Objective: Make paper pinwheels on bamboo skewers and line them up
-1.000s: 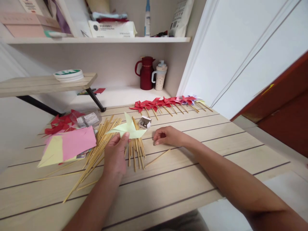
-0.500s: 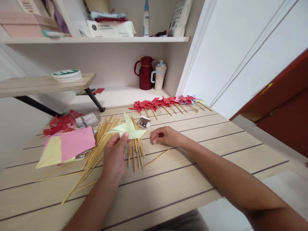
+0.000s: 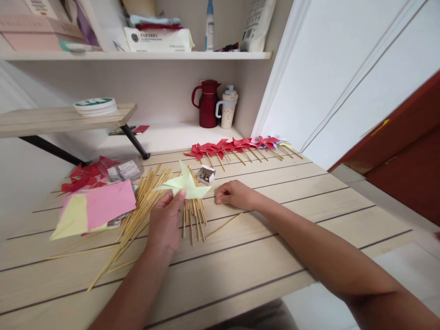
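Finished: row of red pinwheels (image 3: 233,147) at worktop (image 3: 309,201) rear. In hand: pale green pinwheel (image 3: 184,183), stickless, pinched by left hand (image 3: 165,220) fingers. Right hand (image 3: 235,195) fingers curled on worktop. Loose sticks (image 3: 144,201), paper sheets (image 3: 96,208) unused.

pale green paper pinwheel (image 3: 184,184) in left grip; tan bamboo sticks (image 3: 144,206) under it; pink sheet (image 3: 108,204) over yellow sheet (image 3: 70,220) left of grip; red pinwheels (image 3: 227,147) beyond; dark red jug (image 3: 207,104), speckled cream cup (image 3: 227,109); bench (image 3: 275,238) pale wood, dark seams
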### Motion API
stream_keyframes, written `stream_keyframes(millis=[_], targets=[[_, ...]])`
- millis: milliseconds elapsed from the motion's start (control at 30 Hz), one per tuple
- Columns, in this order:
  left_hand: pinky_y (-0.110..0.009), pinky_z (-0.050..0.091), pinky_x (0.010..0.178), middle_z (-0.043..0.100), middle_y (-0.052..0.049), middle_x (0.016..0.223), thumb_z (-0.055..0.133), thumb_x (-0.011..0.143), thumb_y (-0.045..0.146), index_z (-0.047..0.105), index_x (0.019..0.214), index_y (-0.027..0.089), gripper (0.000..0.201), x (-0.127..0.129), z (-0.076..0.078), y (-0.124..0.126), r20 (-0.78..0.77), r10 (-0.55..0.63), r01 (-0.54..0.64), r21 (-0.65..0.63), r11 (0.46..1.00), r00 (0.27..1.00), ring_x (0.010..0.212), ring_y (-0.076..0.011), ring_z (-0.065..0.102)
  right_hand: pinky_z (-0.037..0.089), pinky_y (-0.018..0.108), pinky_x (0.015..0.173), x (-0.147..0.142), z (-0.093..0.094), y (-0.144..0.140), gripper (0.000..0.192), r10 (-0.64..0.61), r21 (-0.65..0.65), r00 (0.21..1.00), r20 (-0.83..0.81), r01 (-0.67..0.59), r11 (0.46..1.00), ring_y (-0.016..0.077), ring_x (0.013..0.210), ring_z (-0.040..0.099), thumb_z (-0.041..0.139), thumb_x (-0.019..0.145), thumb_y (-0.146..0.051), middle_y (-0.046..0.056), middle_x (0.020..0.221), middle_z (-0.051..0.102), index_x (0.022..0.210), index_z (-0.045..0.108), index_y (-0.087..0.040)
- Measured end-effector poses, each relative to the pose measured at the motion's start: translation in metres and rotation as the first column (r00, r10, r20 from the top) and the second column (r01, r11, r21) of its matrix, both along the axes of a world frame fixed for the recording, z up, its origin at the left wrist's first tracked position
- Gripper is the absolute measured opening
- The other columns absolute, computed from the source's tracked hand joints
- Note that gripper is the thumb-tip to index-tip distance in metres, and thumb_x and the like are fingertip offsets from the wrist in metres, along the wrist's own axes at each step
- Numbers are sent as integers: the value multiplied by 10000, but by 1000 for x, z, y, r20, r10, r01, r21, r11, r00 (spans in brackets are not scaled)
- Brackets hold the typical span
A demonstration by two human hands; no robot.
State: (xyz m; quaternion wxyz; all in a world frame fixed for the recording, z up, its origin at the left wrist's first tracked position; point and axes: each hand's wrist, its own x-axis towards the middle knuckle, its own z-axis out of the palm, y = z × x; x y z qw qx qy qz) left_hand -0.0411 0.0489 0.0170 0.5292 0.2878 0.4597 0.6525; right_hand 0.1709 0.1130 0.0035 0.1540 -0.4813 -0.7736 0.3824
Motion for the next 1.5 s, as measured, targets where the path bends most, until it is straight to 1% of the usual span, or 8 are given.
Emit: stream_keyframes(millis=[167, 467, 667, 900, 1000, 1100, 1333, 1500], targets=[[-227, 459, 656, 718, 2, 870, 935, 502, 300, 756, 842, 180, 402, 1, 1, 0, 49, -43, 46, -64, 997, 998, 696, -88, 571, 407, 252, 671, 5, 3, -1, 85, 110, -46, 994, -1, -110, 993, 150, 722, 585, 646, 742, -162, -1, 769, 713, 732, 726, -189], [-218, 448, 664, 725, 1, 891, 936, 529, 294, 771, 895, 175, 419, -1, -4, 1, 72, -96, 101, -79, 992, 993, 672, -67, 548, 399, 243, 665, 3, -9, 3, 67, 65, -23, 991, -114, -68, 997, 132, 685, 549, 635, 754, -185, -18, 717, 655, 763, 701, -187], [-218, 458, 684, 740, -20, 956, 934, 539, 282, 774, 868, 179, 380, -1, -4, 1, 82, -109, 115, -69, 991, 991, 740, -91, 587, 412, 252, 701, 3, -6, 6, 97, -25, -14, 994, -106, 24, 1000, 144, 727, 587, 629, 795, -217, -5, 771, 701, 792, 721, -188], [-203, 462, 686, 734, -11, 964, 933, 555, 280, 772, 873, 185, 369, -3, -7, 1, 89, -120, 127, -74, 989, 989, 732, -77, 572, 382, 248, 661, 4, -6, 6, 127, -51, 109, 997, -57, 57, 992, 138, 694, 544, 595, 845, -205, 3, 766, 674, 853, 719, -183], [-195, 460, 682, 724, 0, 935, 932, 563, 287, 774, 893, 185, 380, -3, -6, 0, 78, -123, 128, -70, 989, 989, 719, -68, 556, 382, 247, 660, 6, -8, 5, 138, -39, 119, 997, -72, 47, 992, 136, 692, 534, 583, 849, -189, 6, 775, 669, 875, 718, -182], [-196, 452, 659, 715, 4, 902, 934, 558, 292, 775, 896, 181, 389, -3, -5, 0, 72, -119, 124, -71, 990, 990, 689, -65, 538, 379, 243, 634, 9, -7, 2, 149, -23, 46, 992, -120, 29, 999, 125, 647, 512, 577, 849, -193, -6, 737, 649, 890, 720, -184], [-204, 446, 657, 720, -6, 917, 925, 573, 304, 776, 907, 173, 388, -3, -6, 2, 54, -125, 128, -57, 990, 991, 688, -68, 537, 449, 255, 702, 17, -8, 1, 139, 106, -22, 964, -245, -115, 993, 137, 728, 590, 642, 774, -154, 25, 850, 703, 881, 728, -174], [-206, 448, 656, 717, -10, 946, 920, 582, 316, 777, 936, 173, 407, -4, -7, 1, 42, -124, 126, -62, 990, 991, 687, -68, 534, 442, 254, 673, 15, -12, 1, 154, 96, 31, 969, -228, -92, 995, 137, 702, 591, 731, 759, -211, 14, 808, 692, 910, 733, -179]])
